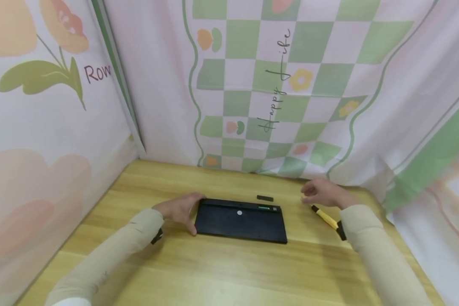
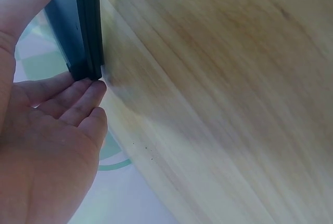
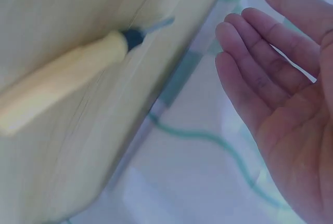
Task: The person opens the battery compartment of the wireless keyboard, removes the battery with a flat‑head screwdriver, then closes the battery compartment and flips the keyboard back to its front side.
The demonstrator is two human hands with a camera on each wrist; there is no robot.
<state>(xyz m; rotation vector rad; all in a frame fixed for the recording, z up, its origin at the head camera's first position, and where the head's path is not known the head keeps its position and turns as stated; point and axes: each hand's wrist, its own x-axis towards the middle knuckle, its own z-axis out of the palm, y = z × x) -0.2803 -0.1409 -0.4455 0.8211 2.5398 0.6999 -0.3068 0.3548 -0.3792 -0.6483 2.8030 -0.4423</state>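
A black keyboard [image 1: 241,223] lies face down on the wooden table, with a round white sticker and an open slot along its far edge. Something green, like a battery [image 1: 264,207], shows in that slot. My left hand [image 1: 180,211] grips the keyboard's left end, thumb at the near corner and fingers at the far one; fingertips meet its edge in the left wrist view. A small black cover [image 1: 265,198] lies just behind the keyboard. My right hand [image 1: 321,193] hovers over a yellow-handled screwdriver [image 1: 326,217], fingers loosely bent and holding nothing visible.
The wooden table [image 1: 168,272] ends at a patterned curtain [image 1: 248,76] behind and a printed cloth wall [image 1: 61,127] on the left. More cloth [image 1: 436,229] hangs along the right side.
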